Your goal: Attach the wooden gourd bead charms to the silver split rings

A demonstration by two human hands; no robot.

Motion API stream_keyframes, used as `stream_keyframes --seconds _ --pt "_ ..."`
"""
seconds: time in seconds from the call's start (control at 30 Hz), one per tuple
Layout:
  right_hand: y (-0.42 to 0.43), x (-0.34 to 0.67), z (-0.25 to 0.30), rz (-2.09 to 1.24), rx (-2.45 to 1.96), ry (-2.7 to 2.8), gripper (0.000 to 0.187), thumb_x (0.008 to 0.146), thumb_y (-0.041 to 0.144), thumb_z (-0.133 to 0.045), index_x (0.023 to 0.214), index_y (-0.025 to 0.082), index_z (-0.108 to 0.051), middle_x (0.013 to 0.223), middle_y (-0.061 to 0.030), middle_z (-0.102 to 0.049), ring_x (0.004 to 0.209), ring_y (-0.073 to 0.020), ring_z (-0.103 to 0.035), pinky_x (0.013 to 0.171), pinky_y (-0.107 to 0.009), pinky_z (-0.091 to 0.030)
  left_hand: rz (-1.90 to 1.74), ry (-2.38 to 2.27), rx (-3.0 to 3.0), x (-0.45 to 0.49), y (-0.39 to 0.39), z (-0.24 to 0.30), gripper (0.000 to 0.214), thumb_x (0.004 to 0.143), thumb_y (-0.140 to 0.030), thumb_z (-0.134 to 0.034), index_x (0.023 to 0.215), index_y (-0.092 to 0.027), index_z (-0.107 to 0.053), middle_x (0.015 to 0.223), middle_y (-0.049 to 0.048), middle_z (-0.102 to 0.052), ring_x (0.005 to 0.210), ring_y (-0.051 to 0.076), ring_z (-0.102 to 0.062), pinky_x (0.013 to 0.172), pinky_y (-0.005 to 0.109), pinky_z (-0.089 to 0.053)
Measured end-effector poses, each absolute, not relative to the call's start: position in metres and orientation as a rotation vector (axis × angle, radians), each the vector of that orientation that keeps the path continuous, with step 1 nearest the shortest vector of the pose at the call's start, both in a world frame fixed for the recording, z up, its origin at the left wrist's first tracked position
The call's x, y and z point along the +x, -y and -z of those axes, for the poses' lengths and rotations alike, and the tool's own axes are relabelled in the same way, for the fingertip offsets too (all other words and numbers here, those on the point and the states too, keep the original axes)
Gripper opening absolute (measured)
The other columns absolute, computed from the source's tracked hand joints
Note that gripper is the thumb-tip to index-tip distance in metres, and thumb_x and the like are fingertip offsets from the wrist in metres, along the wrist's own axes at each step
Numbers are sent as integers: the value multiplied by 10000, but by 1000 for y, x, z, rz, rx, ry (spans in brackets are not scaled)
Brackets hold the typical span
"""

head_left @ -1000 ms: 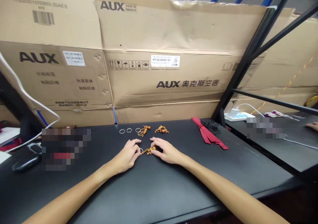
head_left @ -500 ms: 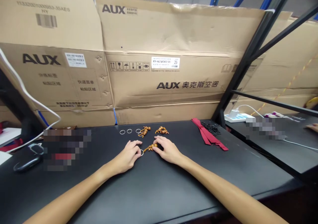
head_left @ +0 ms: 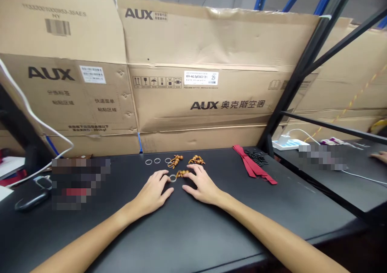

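My left hand lies flat on the black table, fingers stretched toward a metal ring joined to a brown bead charm. My right hand rests flat beside it, its fingertips at the charm. Neither hand grips anything. Two more bead charms lie just behind, one with a ring on it. Two loose metal rings sit left of them.
Red ribbons and small black parts lie at the right rear. Large AUX cardboard boxes wall off the back. A black frame post stands right. A power strip and another person's hand are far right. A mouse sits left.
Both hands pushed the ringed charm away from me, toward the other charms, and then flattened out and let go of it.
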State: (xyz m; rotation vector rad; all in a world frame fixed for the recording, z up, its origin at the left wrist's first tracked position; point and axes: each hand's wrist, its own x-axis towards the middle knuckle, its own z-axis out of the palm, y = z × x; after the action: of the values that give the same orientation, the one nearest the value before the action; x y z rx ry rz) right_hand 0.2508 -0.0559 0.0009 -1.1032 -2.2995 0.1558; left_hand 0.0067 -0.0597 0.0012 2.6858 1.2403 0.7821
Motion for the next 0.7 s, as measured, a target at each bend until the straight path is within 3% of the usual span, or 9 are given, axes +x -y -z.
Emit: stream_keyframes --seconds 0.1,0.33,0.53,0.7 --pt "53 252 1 -154 -1201 2281 378 859 406 -607 1180 207 -595 1359 -160 -428 1286 -329 -363 1034 -529 -379 -719 -1333 2679 5 56 4 345 912 -393 -511 1173 -175 -565 1312 146 -522 1221 307 -491 1020 482 -415" --pt "52 257 2 -230 -1245 2368 474 891 480 -543 1272 199 -565 1413 -157 -441 1321 -312 -389 1083 -505 -347 -583 -1353 2712 2 53 5 489 938 -486 -436 1278 -153 -548 1406 158 -485 1322 317 -418 1091 489 -339" --pt "60 257 -6 -389 -1180 2518 650 874 598 -503 1407 231 -437 1524 -103 -305 1426 -303 -213 1172 -505 -170 -398 -1266 2748 -2 53 -3 620 923 -578 -405 1395 -178 -449 1489 118 -386 1389 296 -321 1147 476 -243" --pt "63 257 -12 -446 -1180 2586 705 871 653 -453 1441 245 -378 1554 -71 -235 1445 -287 -145 1183 -487 -131 -365 -1297 2769 -2 54 -6 643 923 -608 -366 1404 -187 -442 1496 98 -377 1397 275 -309 1158 444 -234"
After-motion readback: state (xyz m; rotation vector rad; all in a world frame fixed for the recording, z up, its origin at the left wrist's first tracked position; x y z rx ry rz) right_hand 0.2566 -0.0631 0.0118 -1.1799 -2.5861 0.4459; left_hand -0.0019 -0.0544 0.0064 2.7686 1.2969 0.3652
